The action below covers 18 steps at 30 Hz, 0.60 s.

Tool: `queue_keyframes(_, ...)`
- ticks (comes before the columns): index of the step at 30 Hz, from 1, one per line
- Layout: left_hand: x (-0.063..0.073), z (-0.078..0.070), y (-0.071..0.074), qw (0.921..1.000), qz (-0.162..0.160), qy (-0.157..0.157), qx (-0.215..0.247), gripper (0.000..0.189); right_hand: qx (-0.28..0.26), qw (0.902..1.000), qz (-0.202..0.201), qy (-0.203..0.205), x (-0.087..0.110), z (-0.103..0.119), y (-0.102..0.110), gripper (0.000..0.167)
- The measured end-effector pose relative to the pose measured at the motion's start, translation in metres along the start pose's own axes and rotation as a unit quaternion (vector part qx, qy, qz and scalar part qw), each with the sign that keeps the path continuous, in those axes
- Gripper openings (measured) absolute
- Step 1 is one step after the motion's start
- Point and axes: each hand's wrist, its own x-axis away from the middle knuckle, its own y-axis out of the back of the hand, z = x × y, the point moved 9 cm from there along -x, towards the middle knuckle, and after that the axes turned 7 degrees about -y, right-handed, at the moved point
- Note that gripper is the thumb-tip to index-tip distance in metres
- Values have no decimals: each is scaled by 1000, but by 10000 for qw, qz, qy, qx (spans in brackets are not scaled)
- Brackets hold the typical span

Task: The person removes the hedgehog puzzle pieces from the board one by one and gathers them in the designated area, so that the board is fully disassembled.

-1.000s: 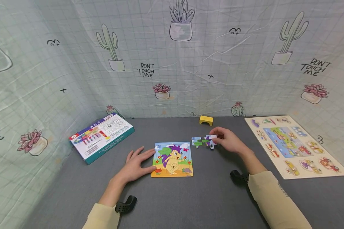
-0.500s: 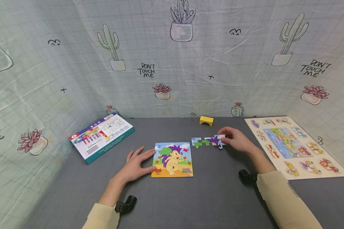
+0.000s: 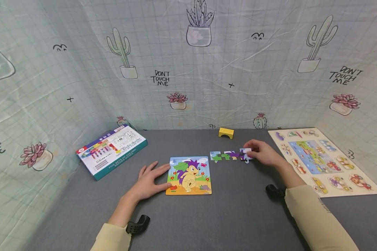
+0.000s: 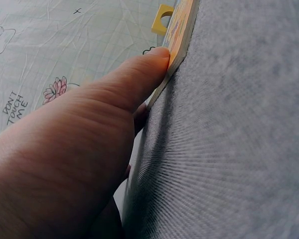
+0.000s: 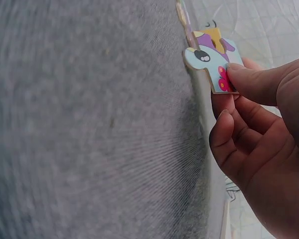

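Observation:
A square hedgehog jigsaw puzzle (image 3: pixel 190 176) lies on the grey table in the head view. The left hand (image 3: pixel 148 182) touches its left edge with fingers spread; in the left wrist view the thumb (image 4: pixel 149 64) rests against the board's edge. To the right of the puzzle, the right hand (image 3: pixel 264 153) pinches a puzzle piece (image 5: pixel 222 67) between thumb and fingers. An eye and a pink butterfly show on that piece. Just left of it, a leaf-green piece (image 3: pixel 215 156) and a green-and-purple piece (image 3: pixel 230 155) lie in a row.
Behind the pieces stands a yellow arch block (image 3: pixel 226 132). A bead-toy box (image 3: pixel 113 150) lies at the left, and a wooden picture board (image 3: pixel 325 162) with several vehicle shapes at the right. A printed curtain (image 3: pixel 188 69) hangs along the back and sides.
The right hand has moved to the right with its puzzle piece, uncovering the green-and-purple piece and leaving the row's right end. The left hand and the hedgehog puzzle stay where they were.

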Motion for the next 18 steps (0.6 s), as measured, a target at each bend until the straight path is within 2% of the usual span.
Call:
queue_keyframes(9, 0, 1, -1, 10000, -6, 21, 21, 70, 221, 9993, 75, -290, -3, -7, -3, 29)
queue_keyframes(15, 0, 2, -1, 10000, 10, 28, 37, 70, 363, 9983, 22, -456, -4, -10, -3, 28)
queue_keyframes(18, 0, 2, -1, 10000, 14, 51, 32, 70, 488, 9980, -13, -408, -5, -10, -2, 28)
